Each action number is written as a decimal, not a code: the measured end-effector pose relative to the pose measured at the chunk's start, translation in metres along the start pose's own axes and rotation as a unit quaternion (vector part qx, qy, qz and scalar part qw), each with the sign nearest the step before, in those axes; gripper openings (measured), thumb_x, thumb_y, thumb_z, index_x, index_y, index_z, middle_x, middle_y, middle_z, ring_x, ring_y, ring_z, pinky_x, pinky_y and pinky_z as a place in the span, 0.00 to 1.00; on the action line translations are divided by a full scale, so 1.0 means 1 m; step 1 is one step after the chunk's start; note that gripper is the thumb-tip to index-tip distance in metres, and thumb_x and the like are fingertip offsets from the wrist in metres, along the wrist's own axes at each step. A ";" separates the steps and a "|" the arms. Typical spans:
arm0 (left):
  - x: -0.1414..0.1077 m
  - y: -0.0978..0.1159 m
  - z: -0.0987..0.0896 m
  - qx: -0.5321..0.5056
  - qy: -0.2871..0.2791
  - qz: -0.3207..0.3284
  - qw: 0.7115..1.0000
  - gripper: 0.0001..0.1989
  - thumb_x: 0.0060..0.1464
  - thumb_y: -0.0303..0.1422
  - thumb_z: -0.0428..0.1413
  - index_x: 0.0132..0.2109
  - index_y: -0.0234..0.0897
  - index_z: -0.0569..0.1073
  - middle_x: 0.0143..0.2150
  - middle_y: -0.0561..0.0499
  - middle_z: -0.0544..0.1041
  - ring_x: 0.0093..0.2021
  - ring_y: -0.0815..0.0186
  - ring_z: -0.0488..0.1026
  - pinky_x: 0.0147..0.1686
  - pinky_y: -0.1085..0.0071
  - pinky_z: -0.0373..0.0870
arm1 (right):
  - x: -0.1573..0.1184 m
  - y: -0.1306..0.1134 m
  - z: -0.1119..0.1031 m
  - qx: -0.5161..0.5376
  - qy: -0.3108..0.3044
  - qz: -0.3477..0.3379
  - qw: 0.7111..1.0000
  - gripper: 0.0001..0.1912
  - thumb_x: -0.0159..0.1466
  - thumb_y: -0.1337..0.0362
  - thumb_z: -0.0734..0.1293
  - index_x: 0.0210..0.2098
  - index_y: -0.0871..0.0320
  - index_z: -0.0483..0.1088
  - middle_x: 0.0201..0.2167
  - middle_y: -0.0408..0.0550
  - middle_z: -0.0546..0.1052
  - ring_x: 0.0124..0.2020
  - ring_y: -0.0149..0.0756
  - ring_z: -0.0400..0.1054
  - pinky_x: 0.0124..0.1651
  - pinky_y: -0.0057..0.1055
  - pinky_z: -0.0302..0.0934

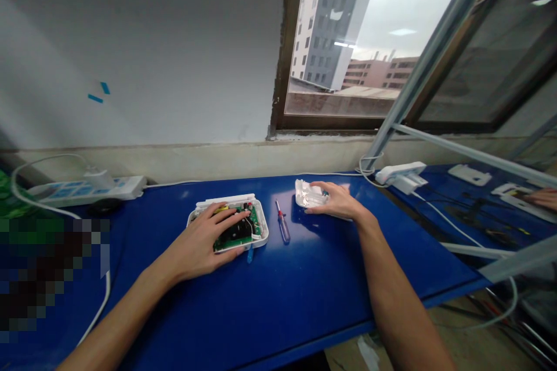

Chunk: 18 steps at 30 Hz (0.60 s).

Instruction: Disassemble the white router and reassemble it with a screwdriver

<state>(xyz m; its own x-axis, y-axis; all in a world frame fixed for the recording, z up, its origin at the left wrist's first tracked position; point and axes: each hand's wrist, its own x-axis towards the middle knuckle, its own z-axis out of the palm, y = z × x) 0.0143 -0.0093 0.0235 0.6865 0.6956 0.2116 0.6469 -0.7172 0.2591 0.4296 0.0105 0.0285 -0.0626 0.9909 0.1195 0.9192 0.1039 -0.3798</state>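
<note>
My left hand (202, 243) lies across an open white plastic housing (263, 226), its fingers spread over the board and its thumb along the front edge. Inside the housing a green circuit board (257, 215) with a black part and thin wires shows partly; my fingers hide the rest. A small blue piece (250, 254) sticks out from the front edge. To the right, my right hand (337, 200) grips a white plastic cover (308, 194) between thumb and fingers, its hollow side showing. A screwdriver (282, 226) with a clear purplish handle lies between the two hands.
A white power strip (108, 189) with a plug lies at the back left, another power strip (400, 173) at the back right. Metal frame bars (404, 93) rise on the right. Beyond them, another person's hand (543, 198) is near white parts on a blue surface.
</note>
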 end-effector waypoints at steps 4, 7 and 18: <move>0.000 0.001 -0.004 -0.098 0.032 -0.025 0.994 0.31 0.62 0.51 0.55 0.70 0.57 0.62 0.70 0.51 0.65 0.72 0.45 0.54 0.67 0.40 0.53 | 0.002 -0.019 -0.003 0.105 0.061 -0.096 0.988 0.42 0.56 0.42 0.74 0.64 0.54 0.67 0.59 0.55 0.73 0.58 0.50 0.68 0.61 0.47 0.62; 0.003 0.004 -0.006 -0.273 0.102 -0.083 0.953 0.25 0.66 0.49 0.52 0.66 0.50 0.69 0.67 0.47 0.70 0.68 0.48 0.63 0.68 0.45 0.54 | -0.002 -0.058 0.001 0.080 0.104 -0.185 0.974 0.44 0.55 0.42 0.76 0.65 0.54 0.66 0.59 0.58 0.72 0.58 0.52 0.68 0.60 0.49 0.63; 0.010 0.015 -0.014 -0.673 0.154 -0.206 0.694 0.32 0.54 0.35 0.67 0.65 0.40 0.69 0.48 0.43 0.83 0.39 0.60 0.82 0.36 0.71 0.78 | -0.018 -0.165 0.034 0.021 0.142 -0.381 0.914 0.52 0.53 0.34 0.73 0.69 0.52 0.60 0.67 0.60 0.63 0.68 0.58 0.54 0.68 0.58 0.50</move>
<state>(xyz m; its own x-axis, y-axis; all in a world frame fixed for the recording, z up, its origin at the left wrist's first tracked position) 0.0262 -0.0125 0.0432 0.2975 0.9547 -0.0040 -0.2706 0.0883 0.9586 0.2659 -0.0214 0.0581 -0.5684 0.5684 0.5948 0.6356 0.7625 -0.1213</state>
